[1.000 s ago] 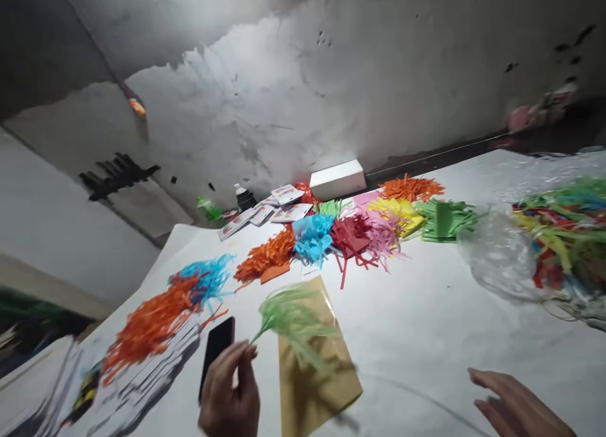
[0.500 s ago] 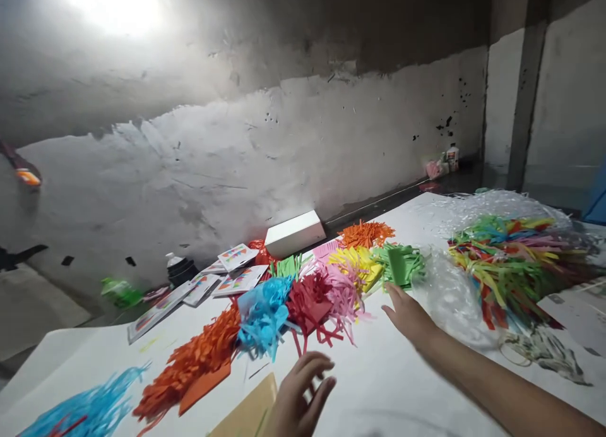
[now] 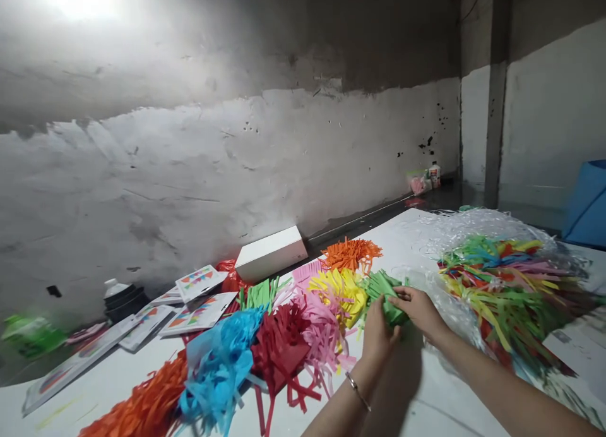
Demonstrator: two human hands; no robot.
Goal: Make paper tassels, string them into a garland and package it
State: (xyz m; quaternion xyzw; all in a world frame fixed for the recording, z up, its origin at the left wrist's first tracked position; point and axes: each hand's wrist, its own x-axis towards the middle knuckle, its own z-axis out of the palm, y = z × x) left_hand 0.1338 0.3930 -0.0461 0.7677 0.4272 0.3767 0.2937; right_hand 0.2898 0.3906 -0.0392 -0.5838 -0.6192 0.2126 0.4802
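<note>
Both hands meet at the green fringed paper bundle (image 3: 384, 293), right of the frame's centre: the left hand (image 3: 377, 336) has its fingers closed on the near side of the bundle, and the right hand (image 3: 418, 309) pinches its upper edge from the right, so the bundle is held between them, low over the table (image 3: 416, 386). It looks barely off the row it belongs to, so the handling of this piece seems to be at its start. Much cutting appears done already: a line of fringed bundles runs from lower left toward the centre, orange (image 3: 142, 408), blue (image 3: 220, 367), dark red (image 3: 279, 352), pink (image 3: 324, 336) and yellow (image 3: 341, 288), with another orange one (image 3: 351, 254) behind. At the right a clear plastic bag (image 3: 454, 298) holds a heap of mixed coloured strips (image 3: 511, 282). A white box (image 3: 271, 254) and printed cards (image 3: 201, 282) lie by the wall. How many bundles remain to be dealt with cannot be told.
</note>
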